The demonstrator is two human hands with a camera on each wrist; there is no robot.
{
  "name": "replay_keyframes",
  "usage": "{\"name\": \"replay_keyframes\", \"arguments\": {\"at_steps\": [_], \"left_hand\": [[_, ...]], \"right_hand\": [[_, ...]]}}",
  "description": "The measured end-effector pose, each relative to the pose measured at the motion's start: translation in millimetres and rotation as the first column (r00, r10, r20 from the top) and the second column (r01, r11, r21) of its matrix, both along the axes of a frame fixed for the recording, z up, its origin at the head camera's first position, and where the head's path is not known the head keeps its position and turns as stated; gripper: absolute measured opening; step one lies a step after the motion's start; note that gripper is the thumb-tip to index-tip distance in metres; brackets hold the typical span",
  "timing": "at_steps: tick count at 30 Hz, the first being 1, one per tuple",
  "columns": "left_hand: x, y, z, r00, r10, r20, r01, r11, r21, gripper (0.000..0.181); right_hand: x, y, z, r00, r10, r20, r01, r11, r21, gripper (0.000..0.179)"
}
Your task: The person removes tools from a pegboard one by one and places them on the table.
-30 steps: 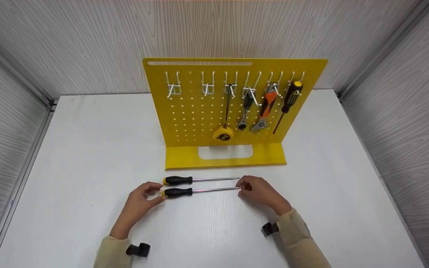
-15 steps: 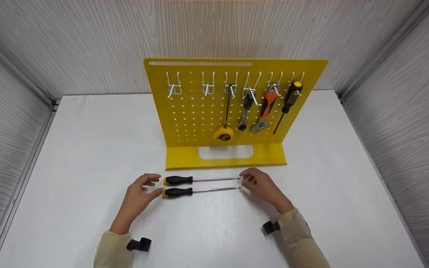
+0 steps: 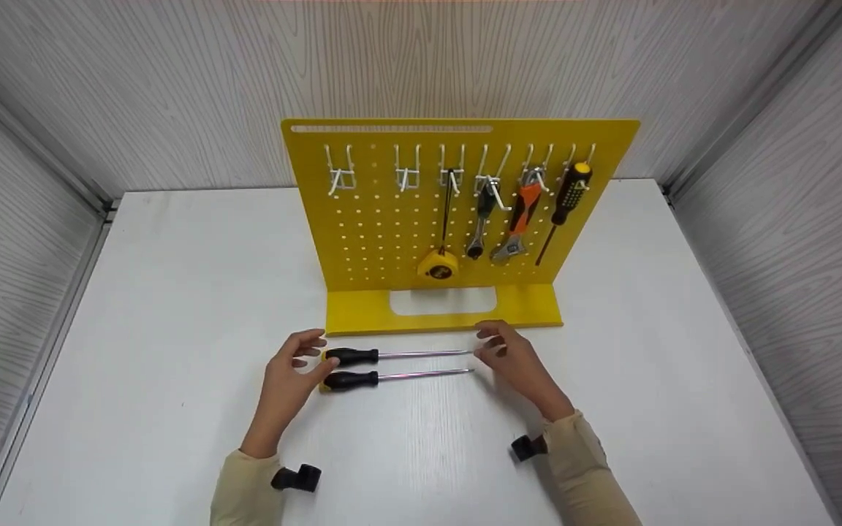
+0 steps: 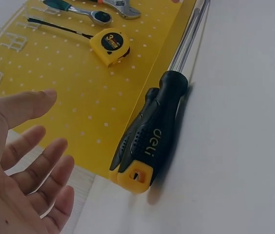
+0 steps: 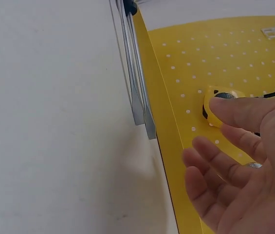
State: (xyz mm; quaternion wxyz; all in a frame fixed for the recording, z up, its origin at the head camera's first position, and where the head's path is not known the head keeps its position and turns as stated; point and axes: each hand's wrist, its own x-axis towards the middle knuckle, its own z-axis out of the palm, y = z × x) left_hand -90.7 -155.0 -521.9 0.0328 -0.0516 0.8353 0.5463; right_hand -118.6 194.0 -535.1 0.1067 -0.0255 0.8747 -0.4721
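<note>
Two black screwdrivers with yellow handle ends lie side by side on the white table, shafts pointing right. The far screwdriver is just in front of the pegboard's base, and the near screwdriver lies parallel to it. My left hand hovers at the handle ends, fingers relaxed and apart, holding nothing. In the left wrist view the near handle reads "deli", beside my spread fingers. At the shaft tips is my right hand, loosely bent. The right wrist view shows flat blade tips with no finger on them.
A yellow pegboard stands behind the screwdrivers. From its white hooks hang a tape measure, a ratchet wrench, an orange-handled adjustable wrench and another screwdriver. Two hooks at left bear nothing. Panelled walls enclose the table.
Both hands have moved away from the near screwdriver toward the pegboard, up to the far one. My right fingers have come off the near shaft's tip. The screwdrivers stay in place.
</note>
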Motion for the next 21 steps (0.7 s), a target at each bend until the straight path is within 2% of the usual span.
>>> {"name": "replay_keyframes", "arguments": {"at_steps": [8,16,21], "left_hand": [[-10.7,8.0,9.5,1.000,0.003,-0.010,-0.003,0.999,0.046,0.051],[-27.3,24.0,21.6,0.996,-0.043,-0.082,0.051,0.993,0.102,0.048],[-36.1,38.4,23.7,0.995,-0.049,-0.082,0.060,0.988,0.140,0.046]], "right_hand": [[-7.3,-1,-0.3,1.000,-0.016,-0.006,0.015,0.998,-0.053,0.049],[-15.0,-3,0.7,0.999,-0.018,-0.030,0.015,0.995,-0.100,0.056],[-18.4,-8,-0.8,1.000,-0.015,0.000,0.015,0.992,-0.127,0.058]]}}
